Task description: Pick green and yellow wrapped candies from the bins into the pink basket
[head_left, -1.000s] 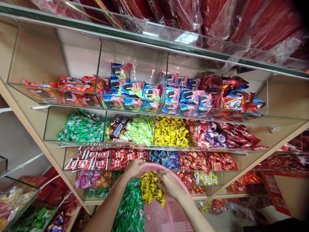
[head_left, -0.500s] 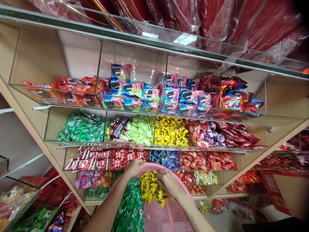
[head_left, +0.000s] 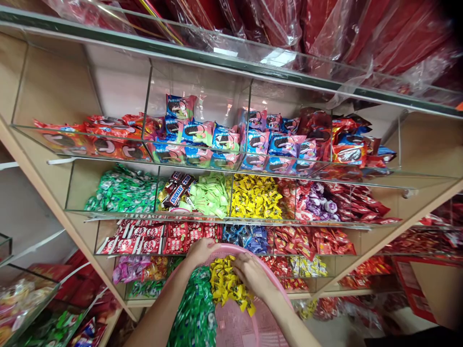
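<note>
Below the shelves is a pink mesh basket (head_left: 237, 324), its far rim close to the lowest shelves. My left hand (head_left: 202, 251) is closed over that rim at the top left. Inside, green-wrapped candies (head_left: 193, 306) fill the left side, with a pile of yellow-wrapped candies (head_left: 227, 282) beside them. My right hand (head_left: 251, 273) reaches into the basket, its fingers curled onto the right side of the yellow pile. The fingertips are partly hidden among the wrappers.
Glass-fronted shelves hold more green candies (head_left: 125, 190), yellow candies (head_left: 256, 197), Snickers bars (head_left: 177, 190) and blue cookie packs (head_left: 197, 132). Red plastic-wrapped goods (head_left: 325, 33) lie above. A slanted wooden panel (head_left: 54, 212) borders the left side, with another candy bin (head_left: 25, 308) beyond.
My right hand has shifted very slightly on the yellow candies, and some of them have slid a little toward me and to the right. My left hand keeps its place on the rim.
</note>
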`<state>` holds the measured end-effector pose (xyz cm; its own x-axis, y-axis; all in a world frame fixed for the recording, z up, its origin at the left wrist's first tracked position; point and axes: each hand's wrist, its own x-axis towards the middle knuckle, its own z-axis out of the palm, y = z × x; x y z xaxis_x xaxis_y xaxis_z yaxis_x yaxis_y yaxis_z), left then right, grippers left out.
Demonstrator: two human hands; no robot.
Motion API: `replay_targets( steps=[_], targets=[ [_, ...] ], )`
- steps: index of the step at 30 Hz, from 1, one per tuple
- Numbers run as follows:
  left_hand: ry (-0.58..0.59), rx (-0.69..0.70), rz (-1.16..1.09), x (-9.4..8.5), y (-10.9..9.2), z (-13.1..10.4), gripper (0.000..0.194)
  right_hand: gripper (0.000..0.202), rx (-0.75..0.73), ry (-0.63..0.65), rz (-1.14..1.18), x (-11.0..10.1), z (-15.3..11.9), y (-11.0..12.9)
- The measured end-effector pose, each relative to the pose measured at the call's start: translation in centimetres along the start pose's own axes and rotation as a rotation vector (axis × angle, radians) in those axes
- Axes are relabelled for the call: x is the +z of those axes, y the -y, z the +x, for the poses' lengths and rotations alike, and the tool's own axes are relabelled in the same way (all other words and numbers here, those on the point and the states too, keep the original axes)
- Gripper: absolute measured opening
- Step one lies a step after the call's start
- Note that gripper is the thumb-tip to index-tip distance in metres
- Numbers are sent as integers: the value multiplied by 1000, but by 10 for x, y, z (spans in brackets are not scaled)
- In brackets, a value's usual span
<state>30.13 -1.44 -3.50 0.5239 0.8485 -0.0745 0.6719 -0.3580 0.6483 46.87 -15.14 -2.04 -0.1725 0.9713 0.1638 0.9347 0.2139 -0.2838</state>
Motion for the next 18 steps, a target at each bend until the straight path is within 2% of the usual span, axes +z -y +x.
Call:
replay_targets(
  steps=[7, 18],
  targets=[
    [-10, 19, 32, 0, 1, 0, 52, 22, 17, -4, 17, 6, 1, -1],
    [-6, 38, -51, 4, 4, 3, 51, 15, 116, -135, 194, -20, 1, 0]
  ],
)
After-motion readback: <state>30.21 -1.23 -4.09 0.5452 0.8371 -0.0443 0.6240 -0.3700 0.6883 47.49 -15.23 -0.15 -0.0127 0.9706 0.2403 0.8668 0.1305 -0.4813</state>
